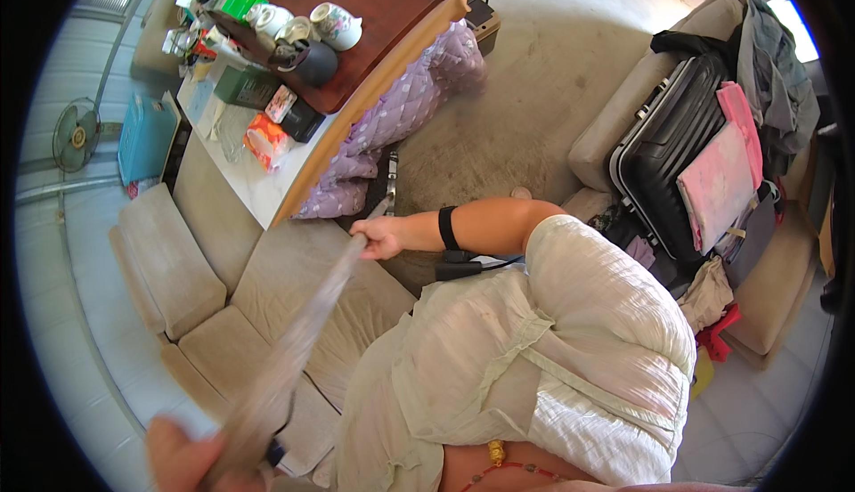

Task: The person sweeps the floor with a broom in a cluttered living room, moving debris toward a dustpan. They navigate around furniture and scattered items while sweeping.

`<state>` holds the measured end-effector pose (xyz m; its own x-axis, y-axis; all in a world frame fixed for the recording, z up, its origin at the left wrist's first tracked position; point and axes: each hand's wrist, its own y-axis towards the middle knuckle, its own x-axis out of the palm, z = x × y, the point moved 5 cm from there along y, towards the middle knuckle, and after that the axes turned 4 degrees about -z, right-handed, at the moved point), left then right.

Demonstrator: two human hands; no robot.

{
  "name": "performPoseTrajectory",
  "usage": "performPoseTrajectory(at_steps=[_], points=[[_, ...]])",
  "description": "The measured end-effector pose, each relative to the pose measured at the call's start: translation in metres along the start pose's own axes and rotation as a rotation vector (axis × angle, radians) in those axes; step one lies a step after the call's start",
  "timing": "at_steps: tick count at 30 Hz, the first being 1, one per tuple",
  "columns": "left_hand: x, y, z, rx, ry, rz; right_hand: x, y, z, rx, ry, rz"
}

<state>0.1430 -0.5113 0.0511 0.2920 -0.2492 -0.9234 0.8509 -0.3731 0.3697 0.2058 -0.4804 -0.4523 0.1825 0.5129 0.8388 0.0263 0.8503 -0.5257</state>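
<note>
My right hand (379,238), with a black band on its forearm, is closed around the narrow far part of a long greyish-brown thing (294,352), apparently cloth. It runs taut and slanting down to the lower left, where my left hand (194,455) grips its near, wider part. Motion blurs that hand and the near part, so its fingers are only partly clear. A short tip shows past my right hand. Below the stretched length lies a beige sofa (267,278) with cushions.
A table (297,188) with a purple quilted cloth (401,118) bears cups, a tissue pack (265,139) and boxes. A black suitcase (668,151) with pink cloth (718,178) stands on the right sofa (604,131). A fan (77,135) is at far left; a dark cord crosses the near sofa.
</note>
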Motion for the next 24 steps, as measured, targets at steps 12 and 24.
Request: performPoseTrajectory(at_steps=[12,24], points=[[0.164,0.182,0.07,0.277,0.019,-0.071,-0.114,-0.072,-0.149,-0.136,0.076,0.166],[0.255,0.384,0.155,0.284,-0.228,0.084,-0.219,-0.33,-0.378,-0.448,0.16,0.326]])
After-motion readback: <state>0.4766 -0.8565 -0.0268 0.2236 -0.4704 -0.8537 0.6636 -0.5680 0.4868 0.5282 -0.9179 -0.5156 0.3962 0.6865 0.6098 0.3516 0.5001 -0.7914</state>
